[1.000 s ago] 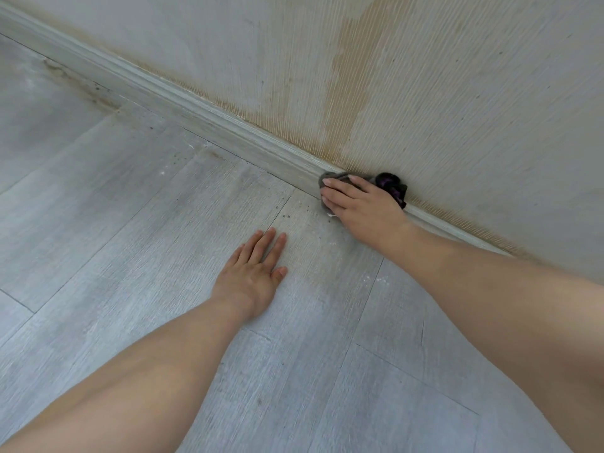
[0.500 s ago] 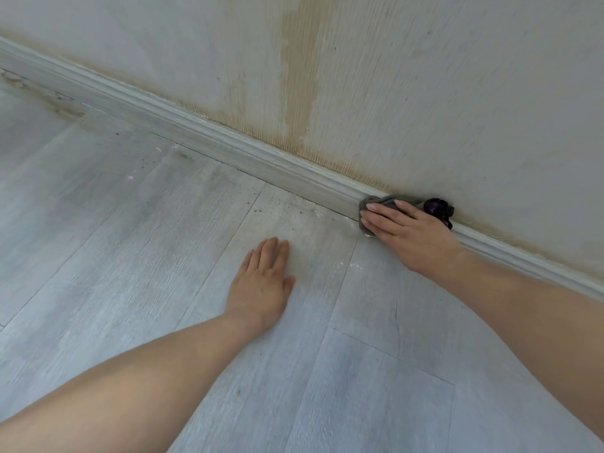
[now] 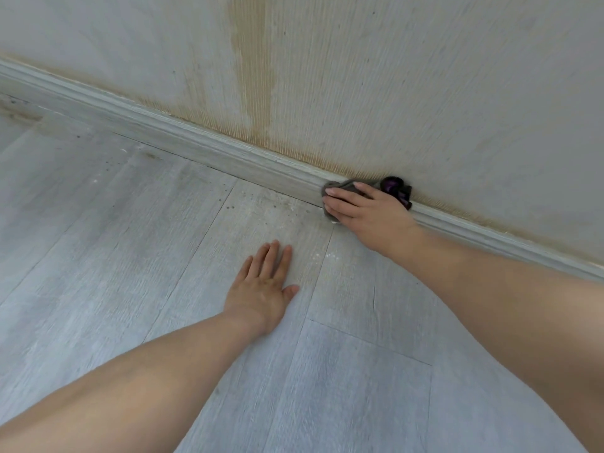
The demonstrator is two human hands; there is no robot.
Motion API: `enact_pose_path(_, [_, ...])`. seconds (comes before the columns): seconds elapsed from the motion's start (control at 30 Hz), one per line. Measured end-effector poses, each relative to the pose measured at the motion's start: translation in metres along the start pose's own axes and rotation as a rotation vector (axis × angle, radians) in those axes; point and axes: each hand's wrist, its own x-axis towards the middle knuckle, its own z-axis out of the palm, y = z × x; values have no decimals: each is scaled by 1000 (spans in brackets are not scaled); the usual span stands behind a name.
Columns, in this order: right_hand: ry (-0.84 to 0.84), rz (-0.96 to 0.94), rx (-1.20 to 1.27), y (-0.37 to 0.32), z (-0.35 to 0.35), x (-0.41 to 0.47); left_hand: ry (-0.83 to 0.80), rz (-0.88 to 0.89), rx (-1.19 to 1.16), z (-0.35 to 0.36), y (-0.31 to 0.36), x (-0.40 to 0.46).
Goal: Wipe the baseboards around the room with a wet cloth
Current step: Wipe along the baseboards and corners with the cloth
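In the lower middle of the frame the left hand lay flat on the floor, its fingers straight and holding nothing, carrying the person's weight. If this palm slipped on a damp plank, the body could fall forward. Farther, at the right of centre, the right hand pressed the cloth against the baseboard, the fingers nearly straight over it; the thumb was hidden, so perhaps it pinched. Bunched at its dark end, the cloth could rub the stained wall above and smear it, or drip on the floor.
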Motion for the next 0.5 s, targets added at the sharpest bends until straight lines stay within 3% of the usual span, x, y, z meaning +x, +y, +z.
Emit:
enact_pose_path(0.13, [-5,17,39,-6,0,15,-27,-8,32,-3,3,0])
enact_pose_path(0.33, [35,41,86,14,10,-71,-66,-16,31,-10,5,0])
enact_pose_path(0.5, [-137,-5,36,14,5,-56,-81,-30,29,-10,9,0])
